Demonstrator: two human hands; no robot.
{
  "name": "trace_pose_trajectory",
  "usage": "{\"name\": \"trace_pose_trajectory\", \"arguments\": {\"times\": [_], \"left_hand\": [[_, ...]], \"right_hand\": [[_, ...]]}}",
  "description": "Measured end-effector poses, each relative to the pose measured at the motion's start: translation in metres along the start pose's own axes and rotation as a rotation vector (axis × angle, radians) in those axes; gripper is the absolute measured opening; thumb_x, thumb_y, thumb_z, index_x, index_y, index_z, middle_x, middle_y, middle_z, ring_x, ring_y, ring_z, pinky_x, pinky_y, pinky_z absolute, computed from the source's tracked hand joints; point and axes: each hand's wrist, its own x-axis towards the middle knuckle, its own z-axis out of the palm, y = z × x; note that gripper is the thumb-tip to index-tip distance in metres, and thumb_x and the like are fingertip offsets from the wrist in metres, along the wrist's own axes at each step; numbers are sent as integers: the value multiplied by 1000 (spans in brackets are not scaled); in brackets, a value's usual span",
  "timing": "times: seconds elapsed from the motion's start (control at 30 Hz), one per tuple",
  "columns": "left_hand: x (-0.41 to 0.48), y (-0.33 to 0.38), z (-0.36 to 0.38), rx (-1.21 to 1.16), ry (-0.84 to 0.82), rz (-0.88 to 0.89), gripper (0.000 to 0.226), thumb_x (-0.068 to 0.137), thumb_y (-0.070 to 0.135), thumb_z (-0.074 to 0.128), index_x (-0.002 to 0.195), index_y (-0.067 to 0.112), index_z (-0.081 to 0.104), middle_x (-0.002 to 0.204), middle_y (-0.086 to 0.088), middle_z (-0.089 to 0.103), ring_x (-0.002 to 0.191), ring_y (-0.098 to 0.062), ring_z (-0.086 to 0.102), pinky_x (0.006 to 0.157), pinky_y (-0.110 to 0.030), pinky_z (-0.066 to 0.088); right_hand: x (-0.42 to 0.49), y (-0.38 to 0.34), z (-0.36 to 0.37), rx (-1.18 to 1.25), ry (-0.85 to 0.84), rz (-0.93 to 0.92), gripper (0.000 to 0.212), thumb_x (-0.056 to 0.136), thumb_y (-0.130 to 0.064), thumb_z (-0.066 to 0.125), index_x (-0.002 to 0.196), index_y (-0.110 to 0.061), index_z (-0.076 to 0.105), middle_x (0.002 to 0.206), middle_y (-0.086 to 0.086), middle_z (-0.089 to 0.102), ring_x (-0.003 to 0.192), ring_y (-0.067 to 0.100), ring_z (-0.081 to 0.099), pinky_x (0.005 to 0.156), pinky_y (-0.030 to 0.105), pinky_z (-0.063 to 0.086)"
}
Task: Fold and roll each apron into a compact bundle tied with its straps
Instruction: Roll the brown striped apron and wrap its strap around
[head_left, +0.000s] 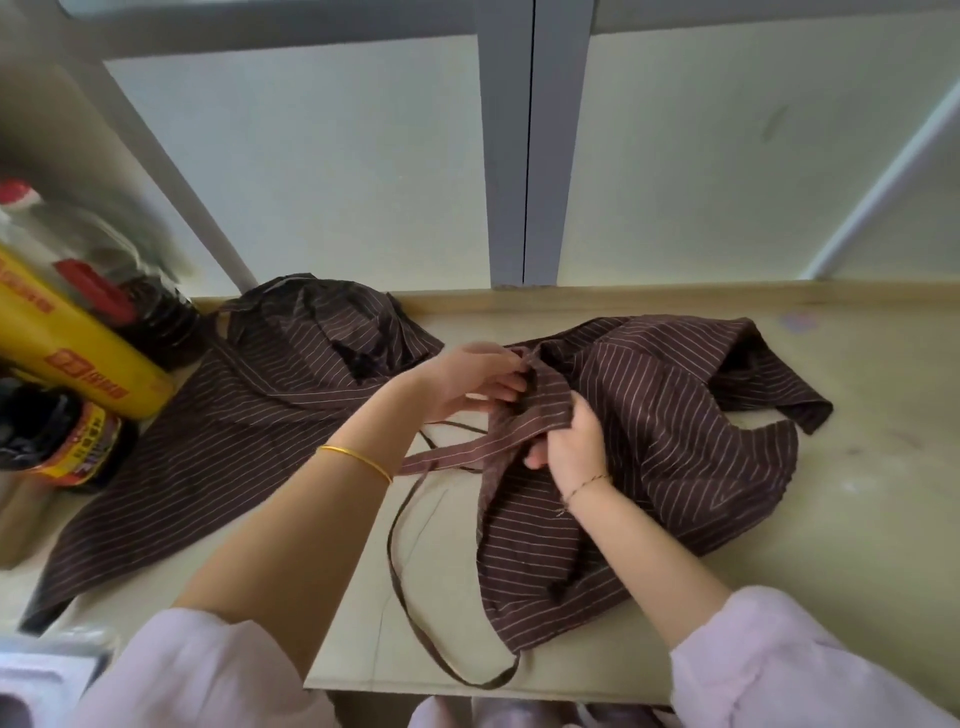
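Straightening is the job in hand: the crumpled dark brown apron with thin pale stripes (675, 415) lies on the right half of the pale beige tabletop (857, 519), not yet folded. The left hand (462, 382) pinches its upper edge, though blur hides exactly which fold, and the right hand (574, 441) grips a bunch of cloth just below. Best to draw the 2 hands apart and lay the cloth flat before any fold. The thin brown strap (390, 551) loops toward the front edge; I would pull it clear first. A 2nd matching striped apron (208, 441) lies spread at left.
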Motion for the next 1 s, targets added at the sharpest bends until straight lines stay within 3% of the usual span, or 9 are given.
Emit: {"name": "trace_pose_trajectory", "arguments": {"times": [0.13,0.27,0.33,0.4,0.5,0.63,0.73,0.83,1.0], "left_hand": [[0,-4,12,613,-206,-20,33,91,27,59,122,16,58,124,2,57,117,-16,52,104,-37,41],[5,-16,37,944,-384,6,30,89,35,63,112,17,62,119,3,61,113,-14,54,105,-34,37],[10,-15,37,973,-399,-48,16,88,33,64,99,21,61,112,4,62,109,-14,56,102,-34,40],[15,-8,31,944,-397,-126,21,88,28,65,106,18,59,116,1,63,104,-13,58,99,-34,45],[24,-1,22,1006,-315,-127,54,85,28,69,132,10,48,124,-8,60,99,-16,63,88,-30,54],[36,-25,19,1174,-201,-206,70,78,39,73,133,11,42,110,-8,62,86,-19,66,71,-28,56],[39,-47,17,1265,2,-191,78,73,47,75,133,13,38,127,-9,46,101,-27,59,85,-36,52],[37,-57,18,1302,-42,-134,66,78,43,71,133,19,44,129,-10,39,103,-27,51,93,-35,47],[32,-32,22,1356,-193,-94,29,91,23,54,118,11,56,111,-9,50,82,-20,50,70,-26,44]], "right_hand": [[19,-25,-34,23,93,103,18,100,-28,41,108,-15,51,70,7,51,41,11,37,38,21,39],[30,-35,-51,38,165,38,16,100,-24,40,110,-22,52,78,4,56,51,11,48,51,25,48],[35,-37,-57,41,228,-7,15,98,-27,45,108,-27,56,98,1,62,83,17,61,79,36,55],[38,-40,-61,59,262,2,14,98,-25,46,101,-27,60,107,0,62,104,22,60,96,44,49],[38,-44,-65,68,258,31,25,98,-17,44,86,-31,62,101,1,65,101,24,61,94,46,50],[40,-50,-71,31,330,-23,25,97,-10,41,103,-20,63,106,2,63,102,22,59,95,42,50],[42,-54,-79,-17,405,-67,34,96,-1,34,117,-11,60,105,-1,57,99,17,54,93,34,47],[43,-54,-85,-46,441,-73,36,96,1,33,116,-11,60,104,-1,56,97,17,53,93,33,47],[46,-47,-87,-65,460,-18,33,97,-5,35,120,-10,59,113,3,57,101,19,53,93,33,46]]}}
